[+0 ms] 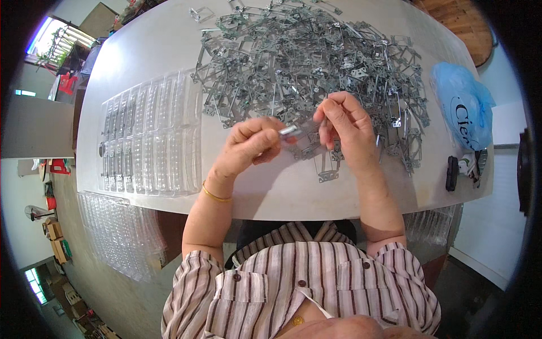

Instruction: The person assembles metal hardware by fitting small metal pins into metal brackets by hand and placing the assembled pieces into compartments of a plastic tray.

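My left hand (pixel 252 142) is closed, its thumb and forefinger pinching a shiny metal bracket (pixel 289 131) that is smeared by motion. Just across from it, my right hand (pixel 347 121) is also closed, with a thin metal edge between thumb and fingertips. Whether both hands grip one bracket or two, I cannot tell. They are held over the near edge of a large heap of flat grey metal brackets (pixel 293 62), many shaped like open frames. One loose bracket (pixel 327 176) lies on the table just below my right hand.
Clear plastic trays (pixel 169 133) with long slots lie on the white table (pixel 248 198) at left, the leftmost slots holding metal parts. More clear trays (pixel 121 231) are stacked below the table edge. A blue plastic bag (pixel 460 107) and a black object (pixel 451 173) sit at right.
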Tool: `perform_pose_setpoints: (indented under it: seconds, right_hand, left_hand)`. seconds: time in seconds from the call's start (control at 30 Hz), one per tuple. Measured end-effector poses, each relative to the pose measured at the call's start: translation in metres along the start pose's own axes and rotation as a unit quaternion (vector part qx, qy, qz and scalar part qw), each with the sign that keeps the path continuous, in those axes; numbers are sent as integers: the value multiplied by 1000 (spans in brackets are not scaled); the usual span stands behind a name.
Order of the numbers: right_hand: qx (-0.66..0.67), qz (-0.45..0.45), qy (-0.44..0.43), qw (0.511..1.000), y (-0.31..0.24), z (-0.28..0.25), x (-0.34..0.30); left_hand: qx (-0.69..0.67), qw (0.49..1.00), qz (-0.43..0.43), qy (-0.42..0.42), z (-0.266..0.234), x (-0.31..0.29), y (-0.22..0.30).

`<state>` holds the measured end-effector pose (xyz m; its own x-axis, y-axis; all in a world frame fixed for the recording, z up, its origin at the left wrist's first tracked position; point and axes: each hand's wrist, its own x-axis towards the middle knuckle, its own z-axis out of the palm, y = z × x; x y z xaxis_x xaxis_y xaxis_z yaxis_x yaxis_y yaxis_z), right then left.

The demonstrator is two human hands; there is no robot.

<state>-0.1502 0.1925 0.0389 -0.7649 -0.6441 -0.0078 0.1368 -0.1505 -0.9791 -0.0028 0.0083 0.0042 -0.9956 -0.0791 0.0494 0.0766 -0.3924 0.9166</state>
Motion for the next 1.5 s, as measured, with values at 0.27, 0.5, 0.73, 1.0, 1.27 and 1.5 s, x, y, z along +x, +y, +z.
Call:
perform_pose_setpoints:
  seconds: [0.27,0.5,0.73,1.0,1.27,1.5]
  right_hand:
    - [-54,60,-140,987,0,5,-7]
    - [-69,53,-151,985,-3,5,-8]
    - [-55,62,-153,985,-3,3,-8]
    - [-85,125,-128,980,-12,5,-7]
    - [6,175,-215,961,-14,-6,-1]
    - [39,228,-213,949,-17,-7,-4]
  left_hand:
    - [-123,987,47,88,-2,8,-3]
    - [-104,989,47,99,-1,6,-6]
    - [-59,993,43,90,2,6,1]
    - [15,996,33,77,3,4,0]
    - [0,999,9,50,-2,3,1]
    - [1,1000,-1,11,5,0,7]
